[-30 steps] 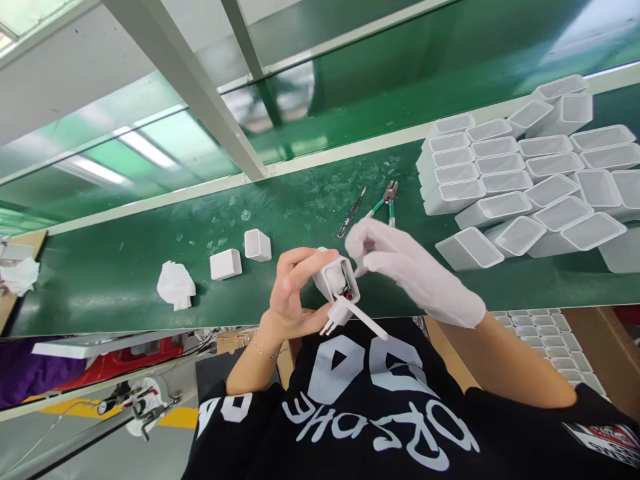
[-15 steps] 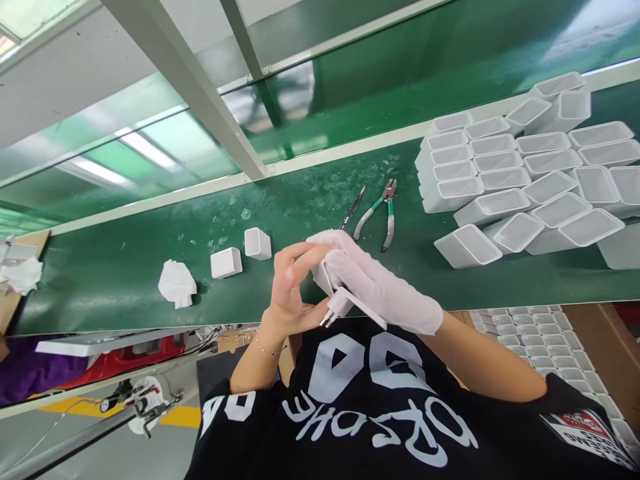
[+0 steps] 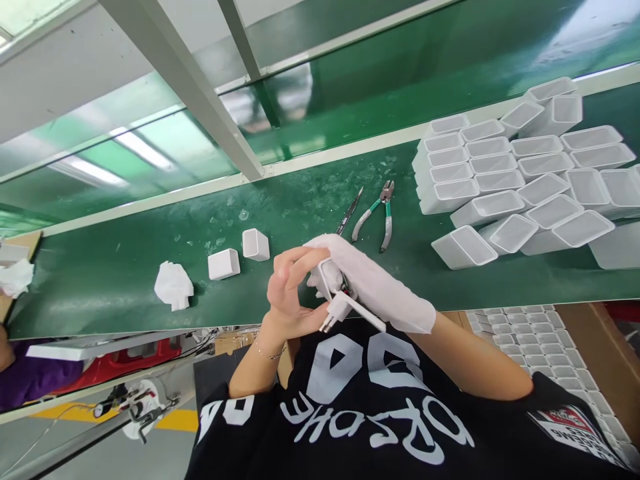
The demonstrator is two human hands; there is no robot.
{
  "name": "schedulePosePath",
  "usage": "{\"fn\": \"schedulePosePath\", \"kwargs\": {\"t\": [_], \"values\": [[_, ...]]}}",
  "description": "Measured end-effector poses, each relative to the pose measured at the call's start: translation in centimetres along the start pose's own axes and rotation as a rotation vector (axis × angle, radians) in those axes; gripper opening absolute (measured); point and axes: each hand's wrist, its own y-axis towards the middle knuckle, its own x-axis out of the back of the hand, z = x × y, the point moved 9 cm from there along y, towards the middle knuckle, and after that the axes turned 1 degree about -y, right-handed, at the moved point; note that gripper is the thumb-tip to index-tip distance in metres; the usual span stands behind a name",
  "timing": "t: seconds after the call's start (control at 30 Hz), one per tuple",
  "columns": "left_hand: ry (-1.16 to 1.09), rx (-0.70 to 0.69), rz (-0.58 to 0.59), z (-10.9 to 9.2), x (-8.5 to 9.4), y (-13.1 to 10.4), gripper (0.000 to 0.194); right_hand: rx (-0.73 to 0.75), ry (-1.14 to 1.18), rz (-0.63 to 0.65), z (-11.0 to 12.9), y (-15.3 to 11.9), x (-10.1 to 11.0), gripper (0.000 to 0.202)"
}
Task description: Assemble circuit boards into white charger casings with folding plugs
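Note:
In front of my chest, a white plug adapter sits between my hands in two parts. One is a box-like housing; the other is a flat end piece with a two-pin plug, tilted away from the housing's open end. Small inner parts show in the gap. My bare left hand has its fingertips on the housing's upper end and its thumb by the plug pins. My right hand, in a white glove, curls around the housing from behind. The glove hides most of its grip.
Cutting pliers and a black pen-like tool lie beyond my hands on the green bench. Many white open housings are grouped at right. Two small white housings and a crumpled white cloth lie left.
My gloved right fingers have shifted off the front of the housing, so more of its open end and the inner parts show. My left hand has barely moved.

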Motion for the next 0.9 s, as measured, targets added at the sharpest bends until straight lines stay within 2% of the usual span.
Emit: {"fn": "schedulePosePath", "kwargs": {"t": [0.2, 0.33, 0.47, 0.53, 0.63, 0.77, 0.83, 0.9], "values": [[0.025, 0.05, -0.014, 0.2, 0.1, 0.0, 0.098, -0.032, 0.187, -0.022, 0.0, 0.1, -0.3, 0.04], [-0.019, 0.064, 0.038, 0.1, -0.4, 0.0, 0.098, -0.069, 0.217, 0.002, -0.8, 0.0, -0.2, 0.035], [-0.132, 0.09, 0.04, -0.1, -0.2, 0.1, 0.093, -0.143, 0.252, 0.037, -1.4, -0.4, 0.9, 0.043], [-0.162, 0.144, 0.029, 0.1, 0.0, 0.1, 0.088, -0.111, 0.202, -0.066, -0.9, -0.6, 2.9, 0.041], [-0.177, 0.18, 0.051, 0.1, 0.2, 0.1, 0.092, -0.05, -0.033, -0.19, 0.8, -0.8, 5.2, 0.026], [-0.203, 0.177, 0.087, 0.1, 0.1, 0.1, 0.098, -0.058, -0.207, -0.14, 2.0, -0.7, 5.2, 0.031], [-0.209, 0.162, 0.093, 0.0, -0.1, 0.1, 0.101, -0.085, -0.18, -0.127, 1.8, -0.6, 5.0, 0.032], [-0.24, 0.182, 0.07, 0.2, -0.2, -0.1, 0.097, -0.078, -0.126, -0.139, 1.7, -0.7, 4.8, 0.032]]}}
